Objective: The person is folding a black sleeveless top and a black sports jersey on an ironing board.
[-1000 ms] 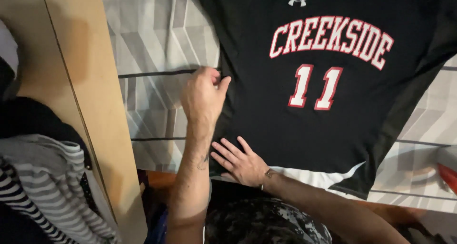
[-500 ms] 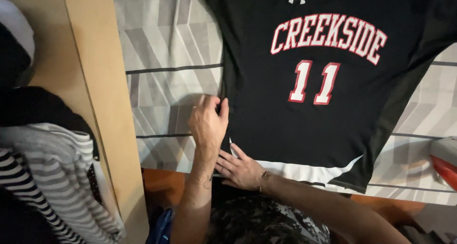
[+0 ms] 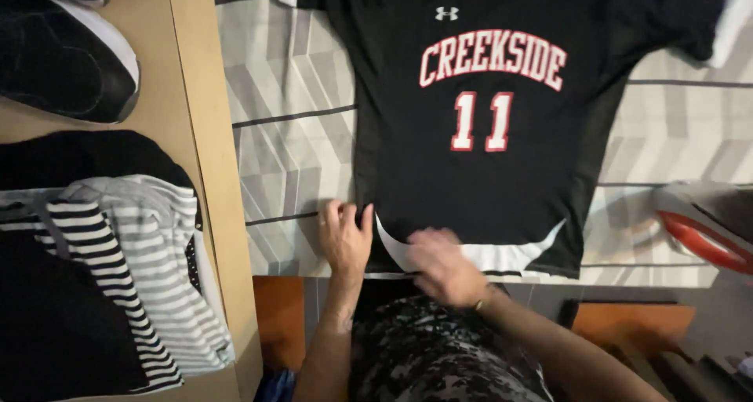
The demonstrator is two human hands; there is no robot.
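Two hands working at the bottom hem of a black jersey (image 3: 478, 174) lying flat on a patterned bedspread (image 3: 290, 143).

The jersey, a smooth dark knit with red-and-white lettering, mesh-like side panels and a curved white band along its hem, is lying face up with its sleeves spreading toward the top edge. The left hand (image 3: 343, 237) is resting palm down, fingers loosely spread, on the lower left corner of the jersey, gripping nothing. The right hand (image 3: 441, 266) is blurring over the white hem band; whether it is pinching the cloth cannot be told. The two hands are sitting close together. The grey, geometric bedspread is showing bare on both sides of the jersey. A wooden board (image 3: 208, 159) is bordering the bedspread on the left, with striped folded clothes (image 3: 133, 269) beyond it.
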